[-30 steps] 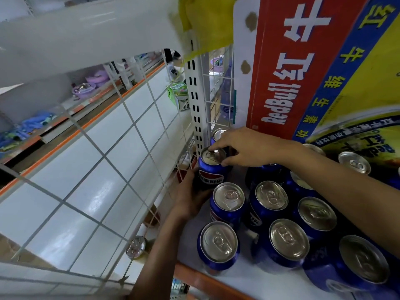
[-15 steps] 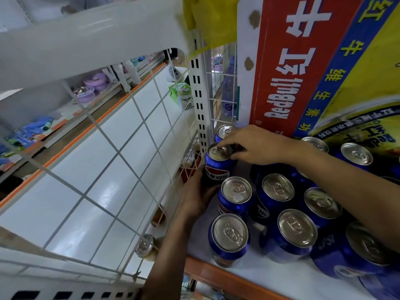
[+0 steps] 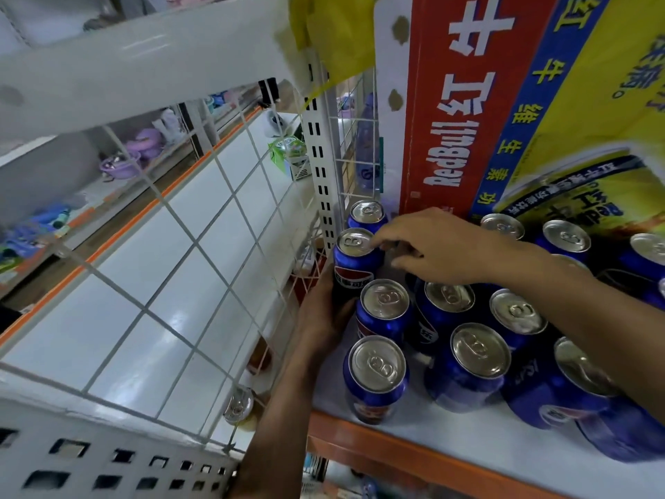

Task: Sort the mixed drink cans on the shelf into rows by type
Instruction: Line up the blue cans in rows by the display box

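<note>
Pepsi can (image 3: 357, 262) near the Red Bull box (image 3: 467, 102) corner: left hand (image 3: 320, 318) wraps its side, right hand (image 3: 439, 246) (fingers loose, spread) fingertip touching the lid.

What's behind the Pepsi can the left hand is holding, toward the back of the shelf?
One more blue can stands right behind the held can, beside the white upright. Only its lid and shoulder show; its label and base are covered.

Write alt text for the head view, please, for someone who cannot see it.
A left hand grips a blue Pepsi can on a shelf while the right hand touches its top; other blue cans stand alongside.
</note>
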{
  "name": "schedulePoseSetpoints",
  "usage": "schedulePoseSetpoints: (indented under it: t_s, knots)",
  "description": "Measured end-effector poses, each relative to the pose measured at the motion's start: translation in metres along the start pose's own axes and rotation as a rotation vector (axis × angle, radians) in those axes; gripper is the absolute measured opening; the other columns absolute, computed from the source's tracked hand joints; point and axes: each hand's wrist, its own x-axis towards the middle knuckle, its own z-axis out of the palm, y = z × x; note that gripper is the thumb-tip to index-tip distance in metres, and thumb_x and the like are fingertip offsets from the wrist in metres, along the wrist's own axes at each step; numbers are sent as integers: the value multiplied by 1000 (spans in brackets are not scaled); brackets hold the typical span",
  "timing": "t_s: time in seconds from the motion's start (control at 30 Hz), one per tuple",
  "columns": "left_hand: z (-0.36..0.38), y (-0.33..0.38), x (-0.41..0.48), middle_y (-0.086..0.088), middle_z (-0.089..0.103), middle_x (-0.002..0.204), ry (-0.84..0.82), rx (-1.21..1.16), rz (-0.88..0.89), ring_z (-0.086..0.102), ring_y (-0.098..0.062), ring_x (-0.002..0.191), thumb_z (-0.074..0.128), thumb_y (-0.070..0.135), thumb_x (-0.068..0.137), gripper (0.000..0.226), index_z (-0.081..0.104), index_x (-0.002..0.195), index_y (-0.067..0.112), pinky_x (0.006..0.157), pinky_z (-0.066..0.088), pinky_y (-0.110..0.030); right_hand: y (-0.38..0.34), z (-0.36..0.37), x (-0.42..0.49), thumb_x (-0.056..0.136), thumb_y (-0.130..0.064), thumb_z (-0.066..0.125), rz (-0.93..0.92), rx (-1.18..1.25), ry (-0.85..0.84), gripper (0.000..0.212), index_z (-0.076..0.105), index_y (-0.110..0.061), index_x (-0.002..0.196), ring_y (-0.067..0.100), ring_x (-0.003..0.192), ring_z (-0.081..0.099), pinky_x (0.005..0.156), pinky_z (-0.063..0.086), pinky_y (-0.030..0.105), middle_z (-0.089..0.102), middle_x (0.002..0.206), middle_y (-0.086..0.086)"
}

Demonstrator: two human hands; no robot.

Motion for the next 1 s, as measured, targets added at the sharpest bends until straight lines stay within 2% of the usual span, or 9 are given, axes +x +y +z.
schedulePoseSetpoints:
  t_s: [0.13,0.23,0.3,0.43,0.6,0.7,0.77,0.9,1.0]
  knots:
    - [1,5,-5,16,57,126,-25,-148,23,52,6,116,71,41,80,62,40,134,39,91,44,-12,-12,-1,-11,88,-33,63,-62,-5,-132,52,45,-33,136,8,115,51,96,43,28,52,131,-10]
    - [7,-6,-16,0,51,138,61,-320,-117,48,-15,128,61,78,67,90,39,140,30,103,43,-39,-18,8,-15,86,-37,66,-109,-47,-267,62,38,-33,141,10,125,42,106,36,31,43,138,-8]
    - [8,-20,-23,-4,45,143,95,-261,-181,45,-20,131,53,83,68,97,36,143,24,105,40,-47,-21,14,-13,85,-36,67,-100,-85,-296,67,34,-34,143,13,128,39,107,35,33,41,139,-5]
    - [3,-21,-38,-3,54,132,124,21,-4,53,-13,119,49,42,90,52,46,134,14,98,48,-38,-26,14,-9,82,-35,70,-114,-124,-222,62,42,-33,138,14,123,43,102,37,31,46,132,-4]
    - [-2,-3,-42,10,63,99,210,-95,11,58,6,92,35,29,94,28,58,108,22,76,43,-9,-33,10,1,83,-40,67,-99,-45,-86,50,50,-29,129,11,109,45,89,33,25,49,110,-10]
    - [-5,7,-46,9,63,93,251,-242,36,60,7,82,32,26,94,28,59,101,20,70,43,-7,-36,10,6,86,-41,64,-50,3,-43,50,48,-26,132,7,98,38,85,31,26,42,102,-11]
    - [-8,7,-50,8,64,100,265,-298,21,61,4,89,34,28,94,29,59,106,22,75,44,-9,-38,12,8,86,-39,64,-47,27,-26,48,50,-25,130,8,97,42,82,32,26,44,101,-12]
    - [-15,-4,-59,7,59,121,162,-174,-19,54,1,113,50,16,91,35,54,126,19,90,43,-10,-37,20,11,85,-32,66,-57,53,-63,52,47,-25,133,12,115,46,89,35,24,49,125,-6]
    - [-17,-3,-63,14,54,125,36,-134,-51,49,10,115,67,0,82,62,44,134,23,95,44,-14,-37,26,12,83,-23,69,-99,36,-106,56,46,-28,134,14,119,43,89,34,24,45,130,-2]
